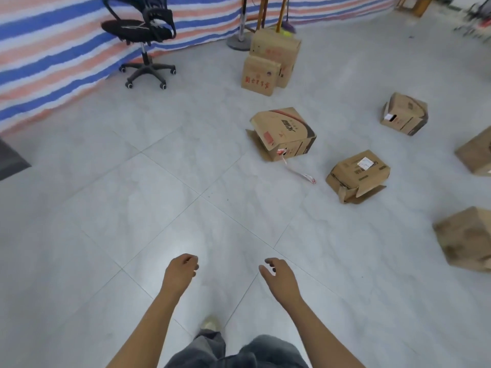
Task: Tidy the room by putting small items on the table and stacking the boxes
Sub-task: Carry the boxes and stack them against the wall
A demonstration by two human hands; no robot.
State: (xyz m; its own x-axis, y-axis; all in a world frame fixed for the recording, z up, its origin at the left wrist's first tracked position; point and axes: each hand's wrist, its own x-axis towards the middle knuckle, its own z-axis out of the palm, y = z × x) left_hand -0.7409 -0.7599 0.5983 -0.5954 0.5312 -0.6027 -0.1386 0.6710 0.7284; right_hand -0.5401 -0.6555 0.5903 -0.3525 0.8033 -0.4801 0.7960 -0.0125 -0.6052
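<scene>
Cardboard: seven brown boxes lay scattered on the tiled floor (132,208), none stacked on another.
Left hand (183,272): released, fingers loosely curled, holding nothing, hanging low over bare floor.
Right hand (279,277): released likewise, fingers slack and slightly spread, holding nothing.
Flap box (284,134): lay tilted ahead of the hands and to the right, one side flap splayed on the floor.
Strip (300,173): a loose white tape trailed from the flap box across the floor.
Label box (358,173): lay right of the strip, a white label on top and torn flaps open at its near end.
Pair (261,75): two boxes stood touching near the striped tarp (53,49), the smaller in front.
Right boxes: one lay far right (405,114); two more were cut off by the frame edge, the nearer one blurred.
Position: every box was well apart from both hands; the flap box was the one most directly ahead.
Handling: judged light and stiff along sound edges, but soft and prone to buckle at the open flaps.
Hold: judged best taken two-handed on opposite closed sides, flaps folded in first.
Table: not in view.
Small items: none could be told.
Chair (143,33): stood far left by the tarp.
</scene>
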